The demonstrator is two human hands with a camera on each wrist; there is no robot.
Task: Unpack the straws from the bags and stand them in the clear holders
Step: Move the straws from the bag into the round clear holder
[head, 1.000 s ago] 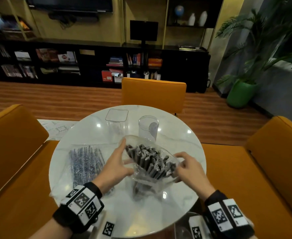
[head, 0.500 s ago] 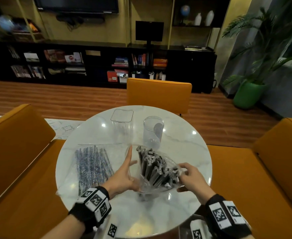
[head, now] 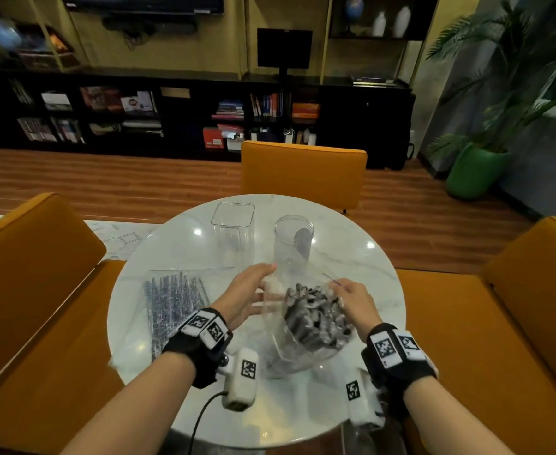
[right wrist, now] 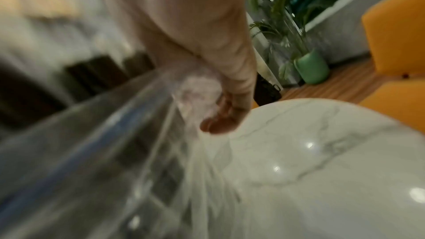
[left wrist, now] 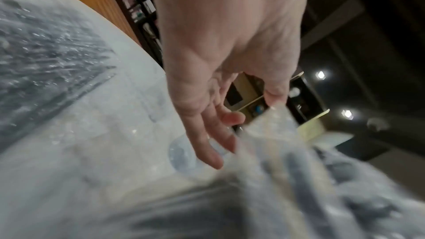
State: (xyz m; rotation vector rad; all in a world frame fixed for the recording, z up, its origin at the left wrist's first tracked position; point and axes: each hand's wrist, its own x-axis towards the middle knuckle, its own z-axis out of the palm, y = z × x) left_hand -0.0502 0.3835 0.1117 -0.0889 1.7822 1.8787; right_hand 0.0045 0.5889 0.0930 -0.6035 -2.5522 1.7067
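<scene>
A clear bag (head: 302,353) full of dark straws (head: 316,316) stands mouth-up near the front of the round marble table (head: 355,257). My left hand (head: 253,290) lies with straight fingers along the bag's left side, and its thumb (left wrist: 274,95) touches the rim. My right hand (head: 352,298) pinches the right rim of the bag (right wrist: 193,86) with curled fingers. Just beyond the bag stand two empty clear holders, a round one (head: 293,244) and a square one (head: 232,224). A second bag of straws (head: 175,298) lies flat on the left.
Orange chairs ring the table at the far side (head: 302,172), left (head: 30,267) and right (head: 525,300). A green plant pot (head: 473,169) stands on the floor at the back right. A white wrist-camera unit with a cable (head: 242,379) hangs over the table's near edge.
The bag has swung from tilted, mouth toward the left, to more upright. Both hands have moved with it toward the round holder, and the right hand now grips the rim higher.
</scene>
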